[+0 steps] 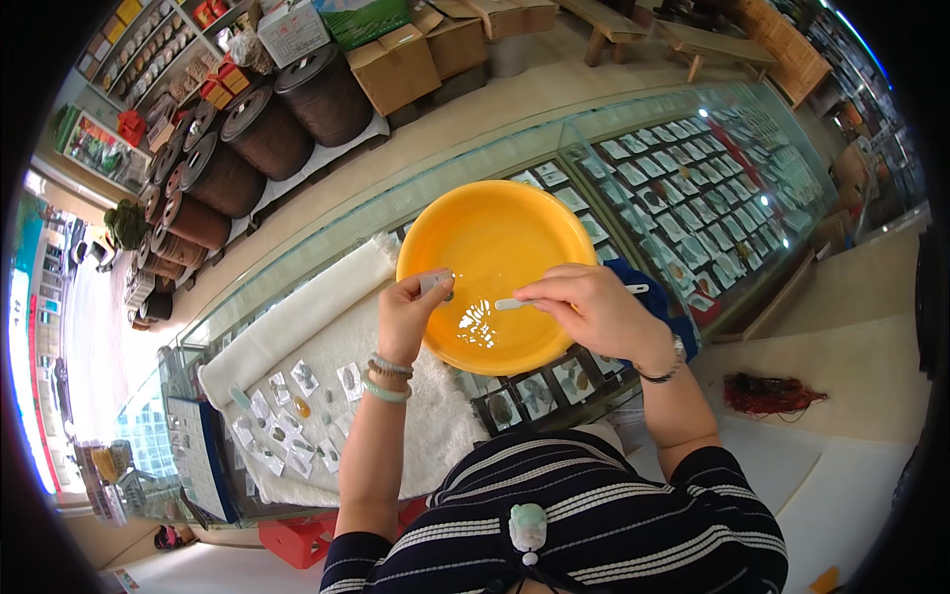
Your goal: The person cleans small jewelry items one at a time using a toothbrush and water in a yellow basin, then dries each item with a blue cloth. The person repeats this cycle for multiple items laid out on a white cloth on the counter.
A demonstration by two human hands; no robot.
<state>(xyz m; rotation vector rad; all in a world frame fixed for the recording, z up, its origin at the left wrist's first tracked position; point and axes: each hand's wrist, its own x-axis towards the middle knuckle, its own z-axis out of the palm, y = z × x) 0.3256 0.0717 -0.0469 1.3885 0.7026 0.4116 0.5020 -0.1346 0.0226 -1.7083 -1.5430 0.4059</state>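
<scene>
A yellow plastic basin (pixel 501 360) holding shallow water stands on the glass counter before me. Over its left part, my left hand (pixel 407 304) pinches a small greyish carved piece (pixel 436 280), partly hidden by the fingers. My right hand (pixel 586 301) grips a slim white brush (pixel 512 304), which looks like a toothbrush. Its tip points at the left hand, and the two are apart. Left of the basin a white fleecy cloth (pixel 415 438) is spread, its far side rolled up. On it lie several small stone carvings (pixel 300 407), many on clear plastic bags.
Inside the glass display counter (pixel 571 148) are rows of bagged stone pieces (pixel 668 193). A dark blue cloth (pixel 657 301) lies right of the basin. Dark lidded barrels (pixel 267 134) and cardboard boxes (pixel 397 70) stand beyond the counter. Red cords (pixel 768 393) lie at the right; a red stool (pixel 293 538) stands below.
</scene>
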